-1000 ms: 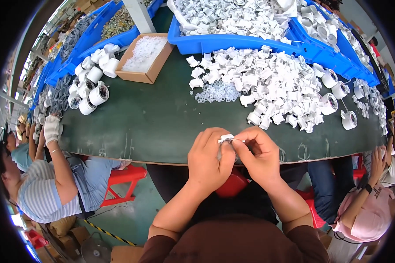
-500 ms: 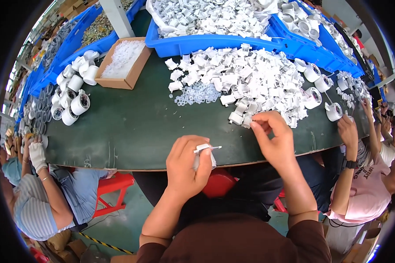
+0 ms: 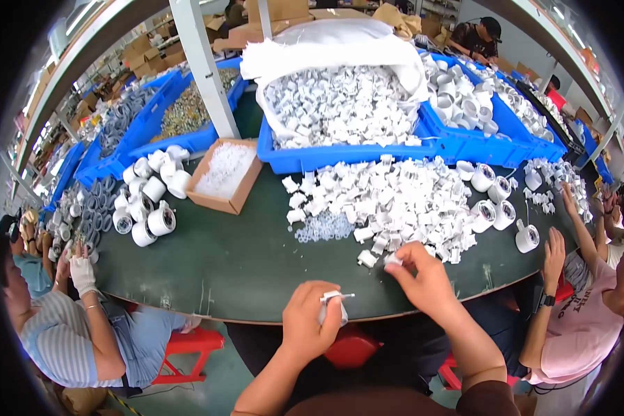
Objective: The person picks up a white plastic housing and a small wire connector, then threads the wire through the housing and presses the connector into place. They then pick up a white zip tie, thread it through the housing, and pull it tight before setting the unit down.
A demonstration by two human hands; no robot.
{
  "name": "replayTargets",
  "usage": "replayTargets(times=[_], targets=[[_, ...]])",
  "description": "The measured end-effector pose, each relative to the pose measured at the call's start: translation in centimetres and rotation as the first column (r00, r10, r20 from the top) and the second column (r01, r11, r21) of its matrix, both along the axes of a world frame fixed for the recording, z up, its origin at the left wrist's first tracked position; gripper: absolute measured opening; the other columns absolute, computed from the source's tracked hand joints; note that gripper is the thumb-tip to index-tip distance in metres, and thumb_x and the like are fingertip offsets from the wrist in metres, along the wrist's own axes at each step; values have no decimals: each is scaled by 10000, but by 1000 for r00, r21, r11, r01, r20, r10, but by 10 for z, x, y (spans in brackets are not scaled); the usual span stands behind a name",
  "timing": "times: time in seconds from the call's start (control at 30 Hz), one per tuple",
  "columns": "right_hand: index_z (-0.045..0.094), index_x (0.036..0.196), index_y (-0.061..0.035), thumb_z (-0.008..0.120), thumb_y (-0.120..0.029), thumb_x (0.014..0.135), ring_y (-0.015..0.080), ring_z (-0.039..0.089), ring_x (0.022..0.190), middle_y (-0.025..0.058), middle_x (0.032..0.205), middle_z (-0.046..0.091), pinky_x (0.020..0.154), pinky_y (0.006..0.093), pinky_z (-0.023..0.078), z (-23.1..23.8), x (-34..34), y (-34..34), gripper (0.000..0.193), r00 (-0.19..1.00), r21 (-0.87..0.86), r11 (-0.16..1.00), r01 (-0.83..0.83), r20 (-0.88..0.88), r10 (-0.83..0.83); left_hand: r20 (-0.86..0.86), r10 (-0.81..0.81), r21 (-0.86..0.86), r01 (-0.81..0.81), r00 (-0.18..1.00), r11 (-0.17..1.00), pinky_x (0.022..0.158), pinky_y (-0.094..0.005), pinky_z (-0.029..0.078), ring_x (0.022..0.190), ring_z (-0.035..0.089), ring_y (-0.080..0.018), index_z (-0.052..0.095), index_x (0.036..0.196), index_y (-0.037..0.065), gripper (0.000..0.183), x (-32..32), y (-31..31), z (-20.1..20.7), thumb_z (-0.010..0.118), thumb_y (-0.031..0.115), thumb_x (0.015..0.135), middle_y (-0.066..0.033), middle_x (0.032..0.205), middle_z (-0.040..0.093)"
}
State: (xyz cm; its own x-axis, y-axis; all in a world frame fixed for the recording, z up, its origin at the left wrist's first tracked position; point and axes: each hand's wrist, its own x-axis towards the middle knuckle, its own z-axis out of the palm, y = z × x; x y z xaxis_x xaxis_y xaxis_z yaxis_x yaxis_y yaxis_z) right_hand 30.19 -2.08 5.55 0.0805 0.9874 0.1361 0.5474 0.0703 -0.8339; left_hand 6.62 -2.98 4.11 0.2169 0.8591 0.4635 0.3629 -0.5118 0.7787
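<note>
My left hand (image 3: 310, 320) is closed round a white rounded plastic part (image 3: 333, 298) near the front edge of the table. A thin pale pin sticks out sideways from it past my thumb; my fingers hide much of the rest. My right hand (image 3: 425, 283) pinches a small white plastic piece (image 3: 393, 260) between thumb and index finger. It is at the near edge of a large heap of white plastic pieces (image 3: 395, 201). Beside the heap's left side lies a small pile of translucent rings (image 3: 324, 227).
Behind the heap stands a blue bin (image 3: 340, 159) with a white sack of similar pieces. A cardboard box (image 3: 222, 201) of small white bits sits left of it. White cylindrical housings (image 3: 161, 220) cluster at left, others (image 3: 527, 237) at right. Co-workers sit on both sides; a grey post (image 3: 204, 69) rises behind.
The view has tilted up, so the table appears lower. My right fingertips have closed on a small white piece at the heap's edge. My left hand keeps its part.
</note>
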Motion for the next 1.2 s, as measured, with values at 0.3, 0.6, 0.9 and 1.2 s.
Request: replayTargets(times=[0.3,0.6,0.9,1.2], targets=[[686,1151,-37,657,71,914,166,673,963,101,1086,647,823,273,556,-8,-35,-19,262,897,227,926,-300,-263,355,156,-99,-76,112,983,991,819,-337,512,916,655,-258,671,1002,-8,153,22,-9,0,551,78,961,-163,1085,684],[684,1089,-17,698,20,917,159,687,946,104,1089,646,799,284,574,-25,-35,-19,176,875,97,952,-291,-375,306,102,-72,-79,81,992,994,856,-381,515,938,666,-297,686,966,-4,144,18,-14,1,566,69,934,-169,1081,707],[602,1027,3,658,-18,971,118,645,945,65,1076,627,795,272,555,-29,-50,-19,81,682,9,973,-229,-712,167,150,-74,-38,81,986,996,845,-383,521,947,665,-317,673,994,-4,132,21,-16,-6,589,80,937,-198,1112,683],[662,1225,-72,699,22,884,234,657,1025,79,1258,634,880,320,538,-5,-32,-11,356,872,358,801,-479,95,480,83,-87,-110,96,993,989,816,-390,529,919,659,-330,693,980,21,121,0,-11,3,625,108,930,-163,1056,674]])
